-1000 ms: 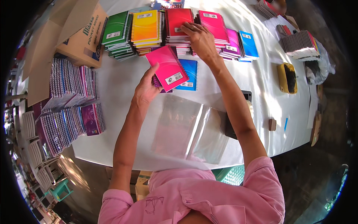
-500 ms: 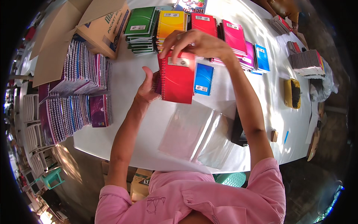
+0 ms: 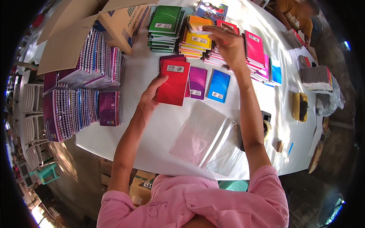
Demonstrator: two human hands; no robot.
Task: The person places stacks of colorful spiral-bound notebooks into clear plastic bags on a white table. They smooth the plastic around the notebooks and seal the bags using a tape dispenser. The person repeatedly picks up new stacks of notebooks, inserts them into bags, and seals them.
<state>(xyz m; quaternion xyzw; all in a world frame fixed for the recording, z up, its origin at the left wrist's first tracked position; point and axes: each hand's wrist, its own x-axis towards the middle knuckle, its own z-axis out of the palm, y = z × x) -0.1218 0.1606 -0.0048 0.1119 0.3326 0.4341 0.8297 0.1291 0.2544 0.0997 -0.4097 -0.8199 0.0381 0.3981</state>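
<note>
My left hand [image 3: 151, 94] grips a red spiral notebook [image 3: 173, 88], thumb on its front cover. Behind it a darker red notebook [image 3: 172, 58] shows; whether it is held too I cannot tell. Over the stack of yellow notebooks [image 3: 198, 39], my right hand [image 3: 229, 42] has its fingers closed on the edge of a tilted yellow-orange notebook [image 3: 197, 22]. A purple notebook [image 3: 198, 80] and a blue notebook [image 3: 219, 86] lie on the table, right of my left hand.
Stacks of green [image 3: 164, 23], pink [image 3: 254, 47] and blue notebooks [image 3: 275, 70] line the far side. An open carton [image 3: 125, 24] and rows of purple notebooks [image 3: 72, 114] stand left. Clear plastic sleeves [image 3: 201, 136], a tape dispenser [image 3: 266, 123] and a yellow-edged brush [image 3: 300, 107] lie nearer. Another person [image 3: 294, 17] sits far right.
My right hand has left the red notebook, moved away and right to the yellow stack, and taken hold of a yellow-orange notebook. The purple notebook beside the blue one has come into sight.
</note>
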